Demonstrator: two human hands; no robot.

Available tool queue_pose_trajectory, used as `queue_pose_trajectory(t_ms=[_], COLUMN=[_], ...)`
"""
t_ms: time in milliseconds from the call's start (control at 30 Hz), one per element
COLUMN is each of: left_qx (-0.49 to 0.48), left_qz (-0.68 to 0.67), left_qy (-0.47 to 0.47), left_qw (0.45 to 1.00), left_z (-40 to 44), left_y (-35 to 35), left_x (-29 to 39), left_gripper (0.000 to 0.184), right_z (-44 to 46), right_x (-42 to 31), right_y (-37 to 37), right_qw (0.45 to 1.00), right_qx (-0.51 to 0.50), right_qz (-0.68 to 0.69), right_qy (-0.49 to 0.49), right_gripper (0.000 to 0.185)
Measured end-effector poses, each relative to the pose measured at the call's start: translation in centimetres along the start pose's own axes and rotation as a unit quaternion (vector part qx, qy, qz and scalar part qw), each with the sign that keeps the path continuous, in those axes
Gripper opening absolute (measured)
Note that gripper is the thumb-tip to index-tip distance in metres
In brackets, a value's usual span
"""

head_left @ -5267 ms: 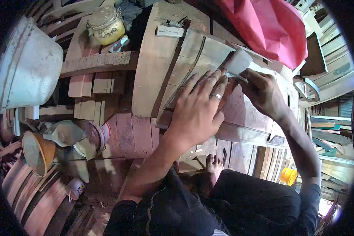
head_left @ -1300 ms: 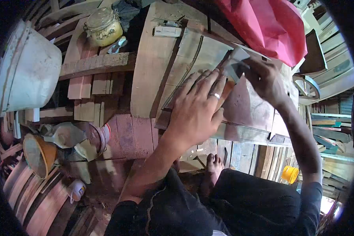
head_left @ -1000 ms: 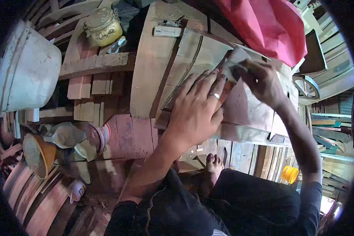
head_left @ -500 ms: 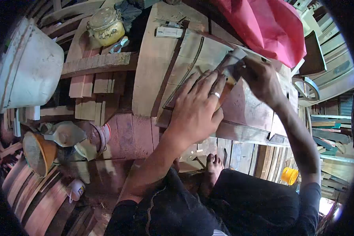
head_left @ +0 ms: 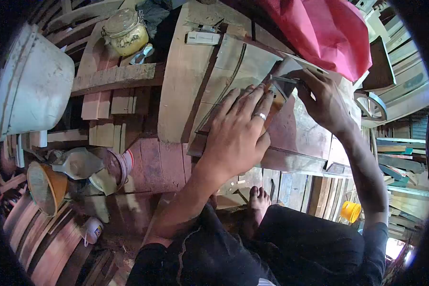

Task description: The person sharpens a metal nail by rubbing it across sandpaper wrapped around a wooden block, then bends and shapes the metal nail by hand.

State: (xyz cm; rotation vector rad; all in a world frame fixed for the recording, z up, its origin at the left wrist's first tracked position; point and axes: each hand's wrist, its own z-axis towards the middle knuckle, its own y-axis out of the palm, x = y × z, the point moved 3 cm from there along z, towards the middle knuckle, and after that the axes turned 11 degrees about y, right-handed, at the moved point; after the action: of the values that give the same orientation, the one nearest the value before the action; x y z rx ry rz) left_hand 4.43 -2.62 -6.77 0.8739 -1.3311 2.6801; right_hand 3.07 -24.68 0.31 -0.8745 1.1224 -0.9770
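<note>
My left hand point(head_left: 240, 126), with a ring on one finger, lies palm down with its fingers spread on a reddish-brown wooden piece point(head_left: 277, 107) on the panelled board point(head_left: 233, 71). Just past its fingertips, my right hand point(head_left: 319, 97) is closed on the end of a thin flat grey piece point(head_left: 282, 80). That piece stands at an angle close to the brown piece's far edge; my fingers partly hide it. A small white block point(head_left: 202, 38) lies at the board's upper left.
A red cloth point(head_left: 326, 38) covers the board's far right. To the left are a glass jar point(head_left: 125, 32), a wooden beam point(head_left: 114, 78), a large white bucket point(head_left: 40, 81) and an orange cone-shaped container point(head_left: 46, 188). A yellow container point(head_left: 350, 211) sits lower right.
My right hand has turned and shifted slightly right, so the thin grey piece shows more edge-on. My left hand has stayed in nearly the same place.
</note>
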Motion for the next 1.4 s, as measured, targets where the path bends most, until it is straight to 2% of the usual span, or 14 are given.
queue_pose_trajectory(t_ms=[33, 100, 400, 633, 733, 767, 833, 933, 1067, 1167, 1233, 1267, 1367, 1400], left_qx=[-0.001, -0.005, -0.007, 0.016, 0.011, 0.003, -0.006, 0.003, 0.005, 0.003, 0.005, 0.005, 0.003, 0.002], left_qz=[0.000, 0.001, 0.003, -0.016, -0.024, -0.013, -0.003, -0.006, -0.008, -0.008, -0.004, -0.013, -0.012, -0.006], left_qy=[0.000, -0.004, -0.012, 0.001, -0.001, -0.001, 0.001, 0.002, 0.004, 0.005, 0.003, -0.001, -0.004, 0.001], left_qw=[1.000, 1.000, 1.000, 1.000, 1.000, 1.000, 1.000, 1.000, 1.000, 1.000, 1.000, 1.000, 1.000, 1.000], left_z=[0.0, 0.1, 0.1, 0.1, 0.0, 0.1, 0.2, 0.2, 0.0, 0.1, 0.1, 0.1, 0.0, 0.1], left_y=[0.0, -0.1, -0.1, -0.2, -0.1, -0.1, -0.2, -0.3, -0.1, 0.0, -0.1, -0.1, -0.2, -0.1], left_x=[0.0, 0.0, 0.1, 0.0, 0.0, 0.0, 0.1, 0.1, -0.1, 0.0, 0.1, 0.2, 0.0, 0.0], left_gripper=[0.074, 0.073, 0.073, 0.076, 0.077, 0.078, 0.079, 0.079, 0.079, 0.078, 0.078, 0.078, 0.078, 0.079], right_z=[-0.1, -0.3, -0.3, 0.2, -0.5, -1.0, -1.0, 0.0, -1.3, -1.5, -0.2, 0.0, -1.2, -1.8], right_x=[-0.1, 0.3, 0.4, 1.8, 0.9, 0.2, 0.1, 2.5, 1.0, 0.7, 3.2, 4.1, 2.3, 0.8], right_y=[0.0, 0.2, 0.6, -0.2, 0.6, 0.4, 0.5, 0.4, 1.0, 0.7, 0.3, 0.1, 1.0, 1.1], right_qw=[1.000, 0.994, 0.999, 0.996, 0.998, 0.997, 0.999, 0.998, 0.998, 0.999, 0.998, 0.997, 0.999, 0.997], right_qx=[0.000, -0.029, -0.012, -0.006, 0.003, -0.023, -0.004, 0.030, -0.019, -0.021, 0.037, 0.020, 0.004, -0.051], right_qz=[0.000, 0.007, 0.004, -0.013, 0.037, -0.004, -0.026, -0.018, -0.035, -0.033, -0.041, -0.040, -0.042, 0.011], right_qy=[0.001, 0.102, 0.042, 0.092, 0.056, 0.069, 0.036, 0.052, 0.041, 0.018, 0.004, 0.057, 0.017, 0.060], right_gripper=[0.017, 0.011, 0.012, 0.015, 0.012, 0.010, 0.011, 0.012, 0.016, 0.010, 0.014, 0.012, 0.013, 0.014])
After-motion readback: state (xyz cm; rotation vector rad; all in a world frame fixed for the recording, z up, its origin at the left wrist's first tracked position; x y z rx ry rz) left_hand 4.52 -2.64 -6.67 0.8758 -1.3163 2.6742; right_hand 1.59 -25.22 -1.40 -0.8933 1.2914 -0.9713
